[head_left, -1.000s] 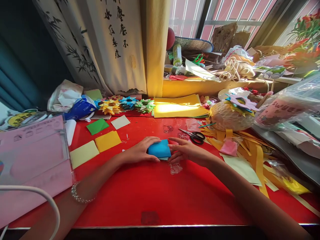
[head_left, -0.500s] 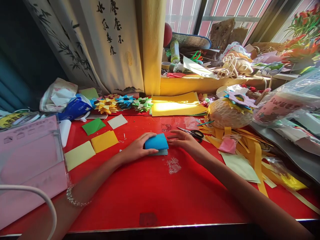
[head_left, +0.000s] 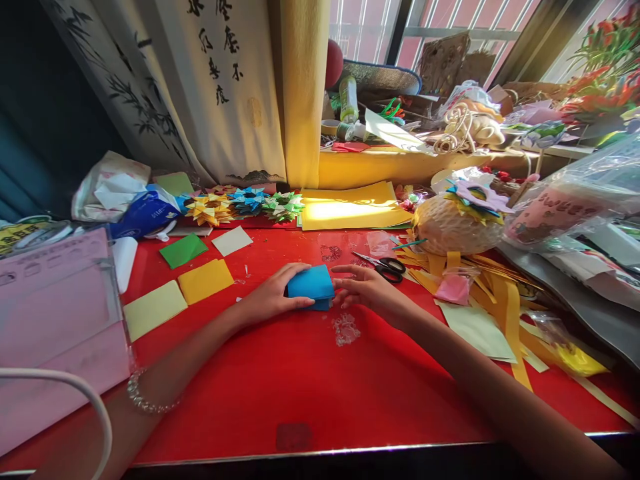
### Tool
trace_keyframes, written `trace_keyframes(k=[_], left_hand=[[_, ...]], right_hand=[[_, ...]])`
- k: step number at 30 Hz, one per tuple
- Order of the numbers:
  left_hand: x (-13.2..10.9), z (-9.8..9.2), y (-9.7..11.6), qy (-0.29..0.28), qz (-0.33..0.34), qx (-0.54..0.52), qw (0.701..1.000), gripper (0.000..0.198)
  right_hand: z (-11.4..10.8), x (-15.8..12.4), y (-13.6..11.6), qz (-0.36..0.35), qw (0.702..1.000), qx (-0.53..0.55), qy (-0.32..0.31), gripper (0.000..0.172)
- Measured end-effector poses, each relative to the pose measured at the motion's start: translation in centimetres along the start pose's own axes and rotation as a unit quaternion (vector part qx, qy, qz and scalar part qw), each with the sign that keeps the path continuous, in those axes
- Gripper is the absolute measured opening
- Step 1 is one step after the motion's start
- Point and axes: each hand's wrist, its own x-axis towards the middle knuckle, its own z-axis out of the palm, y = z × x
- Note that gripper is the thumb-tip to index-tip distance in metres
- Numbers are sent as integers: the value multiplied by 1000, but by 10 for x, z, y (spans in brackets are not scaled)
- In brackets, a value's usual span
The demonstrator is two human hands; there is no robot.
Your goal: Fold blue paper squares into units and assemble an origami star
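Note:
My left hand [head_left: 273, 293] is closed on the left end of some folded blue paper [head_left: 311, 283], fingers over its top and thumb along the near side. The paper is held over the middle of the red table [head_left: 240, 400], its lower layer showing under the upper one. At the paper's right edge is my right hand [head_left: 367, 288], its fingers stretched and spread. Those fingertips reach the edge; whether they grip it I cannot tell. Black-handled scissors [head_left: 387, 268] lie just beyond my right hand. Clear plastic scraps [head_left: 345, 329] lie nearer to me.
Green [head_left: 183, 251], white [head_left: 232, 241], orange [head_left: 205, 281] and pale yellow paper pieces [head_left: 155, 309] lie at left, beside a pink plastic folder [head_left: 60, 347]. Folded paper stars [head_left: 207, 209] line the back. Yellow strips [head_left: 513, 327] and a foam-netted ball [head_left: 457, 223] are at right.
My right hand has come left, its fingers now at the blue paper's right edge. The paper's lower layer shows less. My left hand keeps its hold, and the view has shifted slightly.

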Motion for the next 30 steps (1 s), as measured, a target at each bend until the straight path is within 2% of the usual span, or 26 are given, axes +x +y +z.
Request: trace_keyframes(k=[3, 5, 15, 20, 24, 30], left_hand=[[0, -1, 1, -8, -3, -13, 1000, 65], [-1, -2, 2, -9, -2, -23, 1000, 63], [-1, -3, 4, -21, 7, -21, 1000, 66], [-1, -4, 4, -6, 18, -2, 1000, 65], [-1, -5, 6, 3, 22, -3, 1000, 61], [-2, -2, 4, -21, 34, 28, 999, 68]], right_hand=[[4, -2, -1, -1, 1000, 0, -1, 51], [6, -3, 0, -8, 1000, -5, 1, 55], [14, 1, 9, -64, 996, -29, 56, 55], [16, 0, 11, -78, 993, -42, 76, 54], [15, 0, 12, -88, 991, -63, 77, 50], [15, -1, 19, -111, 988, -90, 61, 48]])
